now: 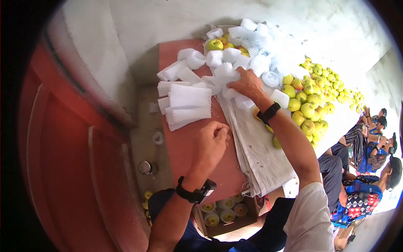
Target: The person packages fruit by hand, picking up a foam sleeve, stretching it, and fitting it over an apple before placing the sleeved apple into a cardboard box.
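My right hand [248, 86] reaches into the pile of white foam fruit nets [258, 38], its fingers closed around a foam net [226, 73]. Its fingertips are partly hidden among the nets. Closer to me, my left hand [213, 140] hovers over the red tabletop [184, 149] with curled fingers and nothing visible in them. Flat foam nets [189, 103] lie stacked just beyond it. Yellow-green apples [308, 109] spread along the right side, beside my right forearm. A few apples [215, 45] show between the nets at the far end.
Below the table edge stands a cardboard box [222, 229] holding several apples in nets. A pale cloth [256, 155] covers the table's right part. Several seated people [361, 197] are at the right. A red door [63, 168] stands left; a small metal can [145, 168] sits beside the table.
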`<act>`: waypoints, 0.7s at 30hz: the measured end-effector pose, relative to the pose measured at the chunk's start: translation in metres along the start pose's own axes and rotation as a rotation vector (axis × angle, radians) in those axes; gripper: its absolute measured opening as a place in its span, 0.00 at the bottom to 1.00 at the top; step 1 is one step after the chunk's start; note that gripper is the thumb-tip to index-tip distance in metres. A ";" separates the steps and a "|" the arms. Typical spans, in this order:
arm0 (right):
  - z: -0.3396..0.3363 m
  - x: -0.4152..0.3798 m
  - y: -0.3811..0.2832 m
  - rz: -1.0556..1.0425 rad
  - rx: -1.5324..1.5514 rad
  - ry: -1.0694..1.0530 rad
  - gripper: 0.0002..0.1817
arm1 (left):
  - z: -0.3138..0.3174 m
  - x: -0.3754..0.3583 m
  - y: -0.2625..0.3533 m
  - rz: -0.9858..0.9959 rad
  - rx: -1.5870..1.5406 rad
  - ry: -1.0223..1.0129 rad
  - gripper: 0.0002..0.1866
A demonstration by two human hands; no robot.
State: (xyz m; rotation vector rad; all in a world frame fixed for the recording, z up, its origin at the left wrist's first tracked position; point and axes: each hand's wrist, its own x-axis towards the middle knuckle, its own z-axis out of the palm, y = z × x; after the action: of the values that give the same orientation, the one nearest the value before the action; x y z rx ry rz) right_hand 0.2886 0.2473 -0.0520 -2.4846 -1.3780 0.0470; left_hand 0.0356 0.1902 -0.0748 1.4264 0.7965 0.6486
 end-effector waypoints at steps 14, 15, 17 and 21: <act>-0.026 -0.038 0.001 -0.064 0.089 -0.116 0.53 | -0.007 0.007 -0.001 0.018 0.184 0.089 0.11; -0.028 -0.040 0.003 -0.057 0.089 -0.114 0.53 | -0.007 0.007 -0.001 0.018 0.185 0.082 0.11; -0.031 -0.044 0.004 -0.077 0.121 -0.112 0.52 | -0.008 0.006 0.001 0.067 0.213 0.129 0.11; -0.042 -0.053 0.013 -0.081 0.145 -0.090 0.47 | -0.009 -0.003 0.025 0.305 0.423 0.396 0.10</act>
State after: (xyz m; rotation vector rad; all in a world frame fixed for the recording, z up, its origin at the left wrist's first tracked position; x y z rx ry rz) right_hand 0.2778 0.1865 -0.0214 -2.3320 -1.4548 0.2353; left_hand 0.0283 0.1948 -0.0490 1.8556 1.0802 1.0639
